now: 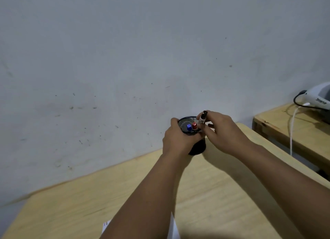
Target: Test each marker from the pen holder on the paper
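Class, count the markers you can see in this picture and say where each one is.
3. The blue-capped marker and red-capped marker stand in the pen holder; the right hand pinches the black marker at its rim. Others may be hidden.

Two bare forearms in view, no sleeves visible up to the frame edge. No watch, bands or rings showing on either wrist or on the fingers I can see. No gloves. Left hand point(175, 140) and right hand point(224, 131) both bare. Rest of the person is out of frame.
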